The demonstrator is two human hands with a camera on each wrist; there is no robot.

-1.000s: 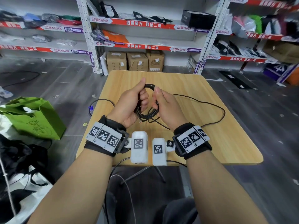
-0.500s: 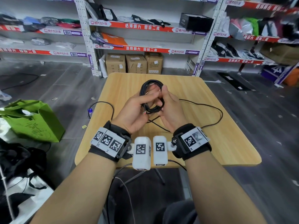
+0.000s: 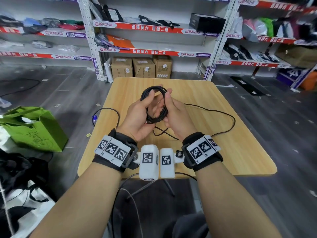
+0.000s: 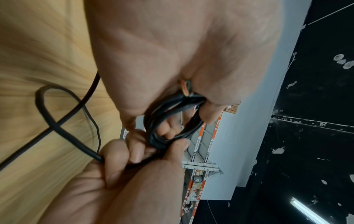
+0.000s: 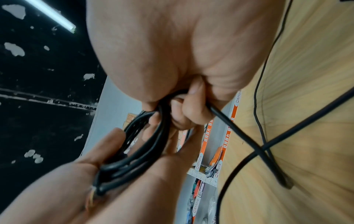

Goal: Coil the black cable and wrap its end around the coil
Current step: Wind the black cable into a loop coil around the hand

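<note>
Both hands hold a black cable coil (image 3: 153, 89) of several turns above the wooden table (image 3: 240, 152). My left hand (image 3: 137, 114) grips the coil's left side, thumb laid over the strands. My right hand (image 3: 176, 114) pinches the right side, its fingers curled round the strand leading out. In the left wrist view the coil (image 4: 159, 121) runs through my left hand (image 4: 172, 53), and a cut end with coloured wires (image 4: 186, 89) shows at the palm. In the right wrist view my right hand (image 5: 191, 109) grips the cable (image 5: 226, 121) beside the coil (image 5: 153, 144).
Loose cable (image 3: 226, 115) sweeps in a wide loop over the table's right half and crosses itself below my hands. Another stretch (image 3: 111, 109) hangs off the left edge. A green bag (image 3: 34, 127) sits on the floor at left. Shelves and cardboard boxes (image 3: 142, 67) stand behind.
Both hands have shifted their grip and the coil has turned more upright, its top arc now above my fingers. The loose loop on the table has barely moved.
</note>
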